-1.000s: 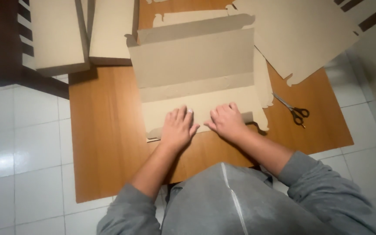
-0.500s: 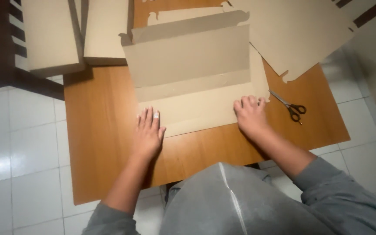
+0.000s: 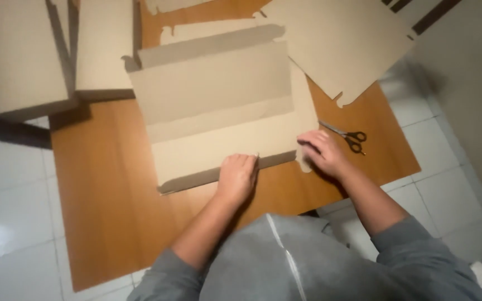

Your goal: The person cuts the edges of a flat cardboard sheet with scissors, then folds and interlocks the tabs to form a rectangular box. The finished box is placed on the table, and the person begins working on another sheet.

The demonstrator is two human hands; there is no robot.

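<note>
A flat brown cardboard box blank (image 3: pixel 218 106) with fold lines lies across the wooden table (image 3: pixel 107 195). Its near long flap is turned up along the front edge. My left hand (image 3: pixel 237 177) is curled against the middle of that raised flap, fingers closed over its edge. My right hand (image 3: pixel 322 153) presses on the flap's right end, where a small tab sticks out, fingers bent onto the cardboard. Both grey sleeves show at the bottom of the view.
Black-handled scissors (image 3: pixel 350 135) lie on the table just right of my right hand. Another flat cardboard sheet (image 3: pixel 341 39) lies at the back right. Stacks of cardboard pieces (image 3: pixel 23 56) stand at the back left. White floor tiles (image 3: pixel 6 212) surround the table.
My hands went from side by side at the flap's middle to spread wide, then my left hand came back to the middle. The near flap now stands folded up.
</note>
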